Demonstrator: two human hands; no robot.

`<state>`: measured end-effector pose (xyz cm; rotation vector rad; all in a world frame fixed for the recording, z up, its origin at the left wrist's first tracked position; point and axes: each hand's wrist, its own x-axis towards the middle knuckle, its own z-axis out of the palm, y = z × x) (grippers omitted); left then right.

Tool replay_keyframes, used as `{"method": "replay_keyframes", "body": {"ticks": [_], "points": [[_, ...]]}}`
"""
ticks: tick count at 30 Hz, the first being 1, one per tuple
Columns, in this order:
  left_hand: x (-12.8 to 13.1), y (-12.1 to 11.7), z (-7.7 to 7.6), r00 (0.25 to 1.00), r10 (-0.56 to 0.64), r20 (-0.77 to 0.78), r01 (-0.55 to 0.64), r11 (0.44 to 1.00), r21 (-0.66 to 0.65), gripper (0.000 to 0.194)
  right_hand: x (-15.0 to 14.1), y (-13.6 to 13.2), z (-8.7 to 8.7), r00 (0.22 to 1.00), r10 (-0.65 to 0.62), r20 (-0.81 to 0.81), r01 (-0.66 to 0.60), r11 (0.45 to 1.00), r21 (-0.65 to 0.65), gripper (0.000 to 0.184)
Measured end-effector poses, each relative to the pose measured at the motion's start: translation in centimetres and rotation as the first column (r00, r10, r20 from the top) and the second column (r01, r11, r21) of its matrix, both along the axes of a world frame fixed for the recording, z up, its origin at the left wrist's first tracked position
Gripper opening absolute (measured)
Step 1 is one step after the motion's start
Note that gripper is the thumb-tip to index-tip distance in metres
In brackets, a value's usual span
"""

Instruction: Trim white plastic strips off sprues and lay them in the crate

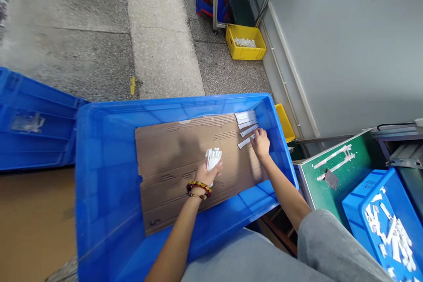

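My left hand [207,173] is closed around a bundle of white flat strips [214,157], held above a cardboard sheet [175,158]. The sheet lies inside a large blue crate [109,176]. Over at the crate's right end, my right hand [261,143] pinches one white strip [244,142] lying on the cardboard. Beyond it, several more white strips [246,118] rest side by side in a row near the far right corner. The fingertips of my right hand partly cover the end of the strip.
Right of me, a blue bin [366,191] of loose white pieces stands on a green bench [343,150]. A yellow crate [247,53] with small white parts sits on the floor ahead. Another blue crate [36,119] adjoins on the left. A grey wall [346,44] rises at right.
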<state>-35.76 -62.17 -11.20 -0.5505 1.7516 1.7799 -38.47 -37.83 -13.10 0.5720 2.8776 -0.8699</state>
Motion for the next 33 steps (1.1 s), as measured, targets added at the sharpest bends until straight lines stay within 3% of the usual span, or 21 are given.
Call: {"method": "replay_keyframes", "body": {"ticks": [2,5,9,19,26,29,33], "points": [[0.0,0.0,0.1,1.0,-0.017,0.001,0.017,1.0,-0.011,0.027,0.5,-1.5,-0.6,0.984,0.139,0.109,-0.153,0.98,0.129,0.021],[-0.1,-0.1,0.1,0.999,-0.037,0.007,0.037,0.999,-0.029,0.025,0.7,-2.5,-1.8,0.927,0.267,0.264,-0.343,0.889,0.303,0.026],[-0.1,-0.2,0.1,0.999,-0.052,0.006,0.053,0.997,-0.049,0.024,-0.1,-1.6,-2.5,0.945,0.217,0.247,-0.298,0.88,0.369,0.024],[0.0,0.0,0.3,0.997,-0.077,0.003,0.078,0.995,-0.061,0.027,-1.2,-1.2,-2.5,0.972,0.135,0.19,-0.203,0.893,0.402,0.035],[0.0,0.3,0.5,0.997,-0.072,0.006,0.072,0.995,-0.062,0.024,-4.1,0.0,-1.2,0.949,0.294,0.114,-0.314,0.836,0.45,0.03],[0.0,0.2,0.6,0.997,-0.077,0.003,0.077,0.995,-0.063,0.023,-6.1,-0.1,-1.2,0.929,0.348,0.122,-0.365,0.818,0.444,0.04],[0.0,0.1,0.5,0.997,-0.081,-0.012,0.08,0.994,-0.068,0.027,-7.6,-0.3,-1.8,0.918,0.359,0.169,-0.396,0.804,0.443,0.037]]}}
